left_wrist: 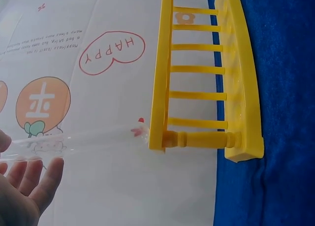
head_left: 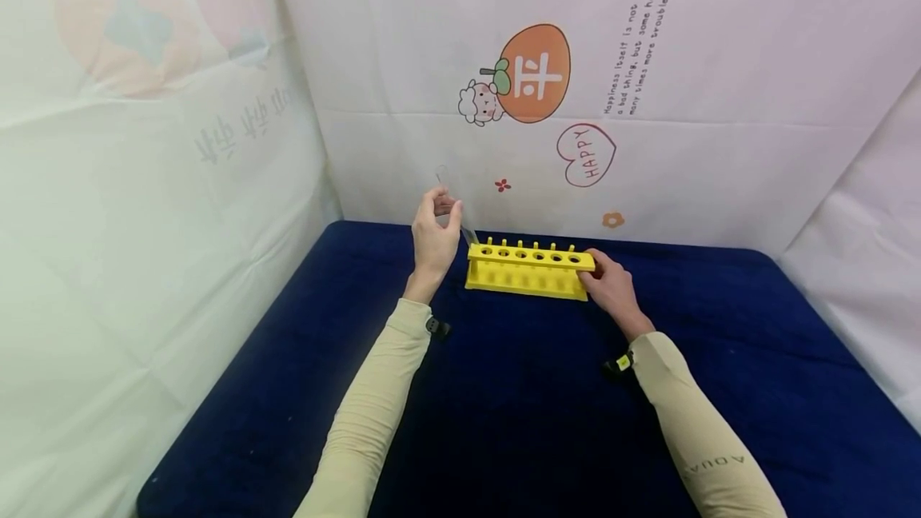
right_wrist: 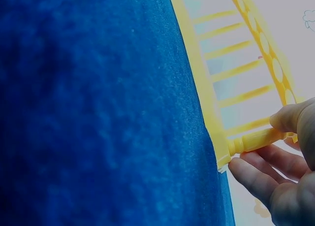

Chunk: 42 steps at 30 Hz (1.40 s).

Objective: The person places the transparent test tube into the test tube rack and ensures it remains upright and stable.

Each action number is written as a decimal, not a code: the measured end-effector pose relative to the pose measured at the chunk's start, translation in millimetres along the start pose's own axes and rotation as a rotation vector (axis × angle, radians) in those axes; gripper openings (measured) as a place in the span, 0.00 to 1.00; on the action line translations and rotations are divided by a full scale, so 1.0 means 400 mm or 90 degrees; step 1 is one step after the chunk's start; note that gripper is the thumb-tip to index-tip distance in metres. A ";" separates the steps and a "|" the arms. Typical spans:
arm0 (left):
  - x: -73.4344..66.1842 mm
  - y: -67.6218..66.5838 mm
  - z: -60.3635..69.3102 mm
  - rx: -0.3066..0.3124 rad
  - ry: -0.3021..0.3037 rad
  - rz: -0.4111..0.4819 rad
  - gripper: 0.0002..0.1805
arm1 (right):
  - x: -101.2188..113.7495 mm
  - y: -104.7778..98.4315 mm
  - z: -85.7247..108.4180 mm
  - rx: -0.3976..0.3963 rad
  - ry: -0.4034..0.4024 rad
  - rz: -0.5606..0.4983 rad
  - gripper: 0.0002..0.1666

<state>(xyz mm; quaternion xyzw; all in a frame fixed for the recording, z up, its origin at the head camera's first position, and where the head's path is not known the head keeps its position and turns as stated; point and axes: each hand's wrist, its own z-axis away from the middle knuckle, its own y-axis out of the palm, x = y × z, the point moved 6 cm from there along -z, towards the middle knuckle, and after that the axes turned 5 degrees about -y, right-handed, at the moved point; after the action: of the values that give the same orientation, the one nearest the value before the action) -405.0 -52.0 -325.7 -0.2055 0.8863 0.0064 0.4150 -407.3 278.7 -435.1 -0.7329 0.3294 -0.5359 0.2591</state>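
Note:
A yellow test tube rack (head_left: 528, 288) with a row of holes stands near the back of the blue table. My left hand (head_left: 436, 242) pinches a clear test tube (left_wrist: 98, 138) between thumb and fingers, tilted, its lower end beside the rack's left end. In the left wrist view that end reaches the rack's top bar; whether it touches or enters a hole I cannot tell. My right hand (head_left: 610, 284) grips the rack's right end, and in the right wrist view its thumb and fingers lie around the end post (right_wrist: 261, 139).
The dark blue cloth (head_left: 532, 406) covers the table. A white printed sheet (head_left: 403, 158) hangs right behind the rack, and another white sheet (head_left: 144, 262) hangs along the left side.

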 end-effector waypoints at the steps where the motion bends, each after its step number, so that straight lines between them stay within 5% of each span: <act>1: 0.001 0.002 0.000 0.001 0.000 0.002 0.19 | 0.000 0.000 0.001 0.000 0.000 -0.002 0.23; 42: 0.006 0.070 0.013 0.025 0.000 0.009 0.19 | 0.001 -0.001 -0.001 -0.009 -0.008 0.007 0.21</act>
<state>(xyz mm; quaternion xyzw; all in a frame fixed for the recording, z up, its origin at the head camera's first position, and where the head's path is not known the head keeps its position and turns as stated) -412.7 -26.1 -335.4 -0.1913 0.8878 -0.0081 0.4186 -407.4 278.6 -434.4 -0.7364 0.3353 -0.5275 0.2588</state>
